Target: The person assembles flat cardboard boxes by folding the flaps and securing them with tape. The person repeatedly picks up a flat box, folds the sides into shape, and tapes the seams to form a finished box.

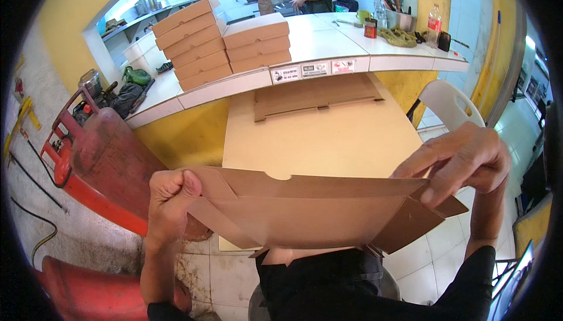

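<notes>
Part-folded brown cardboard box (305,218) held between left hand (170,198), gripping one end, and right hand (460,159), pinching the other, apparently steadying loose flaps (404,224). Beyond left hand, rectangular brown cardboard boxes (196,45) stood stacked on white-tiled desk (328,42), presumably saving space.

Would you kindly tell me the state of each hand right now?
Left hand: closed, holding the left end of the cardboard box.
Right hand: closed, holding its right end.
</notes>
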### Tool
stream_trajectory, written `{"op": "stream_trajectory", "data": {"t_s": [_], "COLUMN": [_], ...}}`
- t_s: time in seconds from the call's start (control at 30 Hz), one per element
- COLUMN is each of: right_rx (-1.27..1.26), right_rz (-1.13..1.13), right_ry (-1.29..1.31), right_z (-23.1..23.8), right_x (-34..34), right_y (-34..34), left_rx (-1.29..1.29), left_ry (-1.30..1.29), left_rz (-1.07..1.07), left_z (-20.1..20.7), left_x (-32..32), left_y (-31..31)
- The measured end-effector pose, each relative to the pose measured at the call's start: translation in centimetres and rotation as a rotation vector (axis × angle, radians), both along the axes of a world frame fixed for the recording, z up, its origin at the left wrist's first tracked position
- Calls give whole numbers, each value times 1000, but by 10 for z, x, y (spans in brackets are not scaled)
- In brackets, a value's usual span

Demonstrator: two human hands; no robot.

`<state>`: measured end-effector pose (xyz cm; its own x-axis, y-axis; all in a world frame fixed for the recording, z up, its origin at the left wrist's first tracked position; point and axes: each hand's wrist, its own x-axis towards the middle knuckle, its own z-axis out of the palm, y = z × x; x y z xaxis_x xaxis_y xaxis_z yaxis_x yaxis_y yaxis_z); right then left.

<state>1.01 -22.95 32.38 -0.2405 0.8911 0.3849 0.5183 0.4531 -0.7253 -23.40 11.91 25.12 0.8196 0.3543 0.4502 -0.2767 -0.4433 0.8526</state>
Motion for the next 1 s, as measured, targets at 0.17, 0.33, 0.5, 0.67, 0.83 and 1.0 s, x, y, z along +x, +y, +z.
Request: {"op": "stream_trajectory", "data": {"t_s": [0.17,0.33,0.5,0.67,0.83,1.0], "right_rx": [194,235,93,140,146,215], "right_rz": [-291,-720,-862,-771,-763,-801], "right_ry": [-83,214,250,328,364,377], "right_z": [-18,-34,-25,-33,-36,-42], "right_x": [-10,-38,-42,-19,-11,-2], "right_y": [3,25,26,34,38,37], "left_rx": [-51,155,219,315,179,-399], "left_ry": [44,50,-44,-27,-15,-123], "left_rz": [-74,-84,4,128,56,-267], "left_z": [6,7,13,12,14,2], "left_x": [-6,-14,-8,-10,-11,-2], "left_y": [-8,-9,-23,-24,-25,-21]}}
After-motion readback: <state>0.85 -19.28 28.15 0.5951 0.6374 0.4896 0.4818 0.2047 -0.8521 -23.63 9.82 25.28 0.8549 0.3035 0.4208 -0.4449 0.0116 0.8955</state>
